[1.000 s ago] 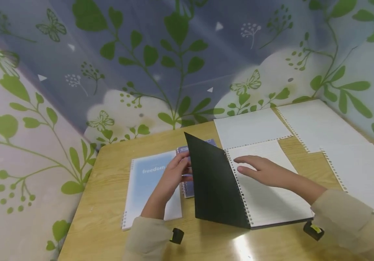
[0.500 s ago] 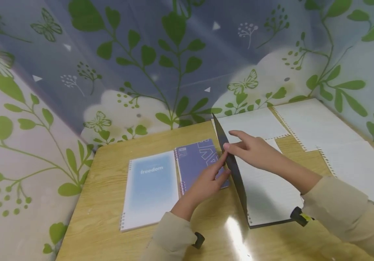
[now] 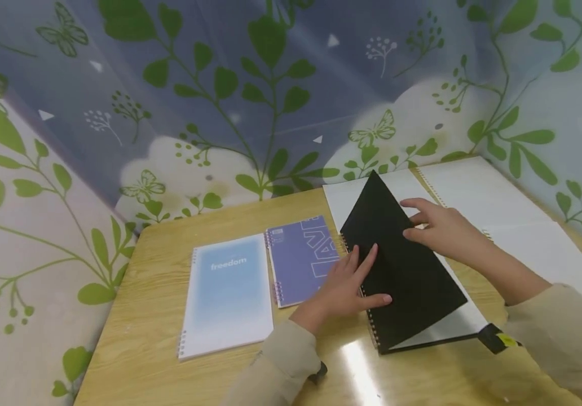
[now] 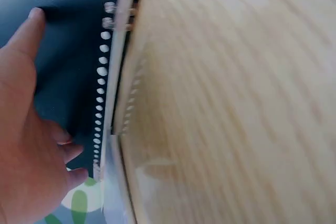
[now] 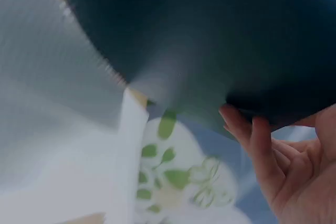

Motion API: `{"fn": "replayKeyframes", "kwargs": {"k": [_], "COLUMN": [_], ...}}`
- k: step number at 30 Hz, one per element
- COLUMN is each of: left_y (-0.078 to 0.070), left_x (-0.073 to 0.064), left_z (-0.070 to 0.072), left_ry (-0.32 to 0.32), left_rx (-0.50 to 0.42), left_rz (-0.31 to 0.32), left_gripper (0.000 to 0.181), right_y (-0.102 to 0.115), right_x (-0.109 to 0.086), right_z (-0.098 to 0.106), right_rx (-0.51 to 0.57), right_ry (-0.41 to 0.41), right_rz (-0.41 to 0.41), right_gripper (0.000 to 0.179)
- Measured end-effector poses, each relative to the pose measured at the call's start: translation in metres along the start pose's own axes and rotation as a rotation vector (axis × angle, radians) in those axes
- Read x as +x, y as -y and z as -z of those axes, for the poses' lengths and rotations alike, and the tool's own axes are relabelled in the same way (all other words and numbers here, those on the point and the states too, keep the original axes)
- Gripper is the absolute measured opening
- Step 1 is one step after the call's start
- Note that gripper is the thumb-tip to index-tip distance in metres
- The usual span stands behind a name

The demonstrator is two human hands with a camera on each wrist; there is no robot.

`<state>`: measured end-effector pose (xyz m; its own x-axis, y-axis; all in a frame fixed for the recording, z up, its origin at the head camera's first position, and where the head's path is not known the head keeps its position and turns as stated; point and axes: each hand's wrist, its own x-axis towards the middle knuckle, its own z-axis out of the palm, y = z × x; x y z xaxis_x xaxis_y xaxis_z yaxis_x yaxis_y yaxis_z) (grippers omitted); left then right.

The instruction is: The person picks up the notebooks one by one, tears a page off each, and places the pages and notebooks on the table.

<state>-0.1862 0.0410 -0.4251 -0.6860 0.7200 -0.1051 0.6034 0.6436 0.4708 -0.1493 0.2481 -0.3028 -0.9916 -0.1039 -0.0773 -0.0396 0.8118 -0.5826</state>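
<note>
A black-covered spiral notebook (image 3: 402, 282) lies in front of me, its cover tilted up over a lined white page (image 3: 448, 327). My left hand (image 3: 339, 287) rests with straight, spread fingers on the cover near the wire binding. In the left wrist view, its fingers (image 4: 23, 38) lie against the dark cover beside the row of holes. At the cover's raised right edge, my right hand (image 3: 438, 225) pinches it. The right wrist view shows fingertips (image 5: 239, 124) against the cover's underside; part of that hand is hidden behind the cover.
Left of the black notebook lie a purple spiral notebook (image 3: 298, 262) and a pale blue one marked "freedom" (image 3: 227, 299). Loose white sheets (image 3: 494, 192) with torn hole edges cover the table's back right. A leaf-patterned curtain (image 3: 230, 113) borders the wooden table (image 3: 139, 316).
The black cover has swung from the left, past upright, over to the right above the page. My left hand moved right onto it; the right hand shifted right with its edge.
</note>
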Motion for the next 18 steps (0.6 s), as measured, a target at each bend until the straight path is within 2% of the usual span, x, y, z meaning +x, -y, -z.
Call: {"fn": "replayKeyframes", "kwargs": {"k": [4,8,18], "left_y": [-0.002,-0.005,-0.014], "left_x": [0.002,0.005,0.011], "left_z": [-0.007,-0.013,-0.017], "left_ry": [0.026,0.053,0.124], "left_rx": [0.113,0.181,0.284], "left_rz": [0.039,0.07,0.134], "left_gripper": [0.088,0.088,0.086], "right_y": [-0.029,-0.058,-0.112], "right_x": [-0.007,-0.012,-0.005], "right_z": [0.005,0.0,-0.039], "right_rx": [-0.005,0.0,-0.083], "right_ry": [0.047,0.062,0.037], "right_rz": [-0.037,-0.067,0.007], "right_gripper": [0.069,0.076,0.073]}}
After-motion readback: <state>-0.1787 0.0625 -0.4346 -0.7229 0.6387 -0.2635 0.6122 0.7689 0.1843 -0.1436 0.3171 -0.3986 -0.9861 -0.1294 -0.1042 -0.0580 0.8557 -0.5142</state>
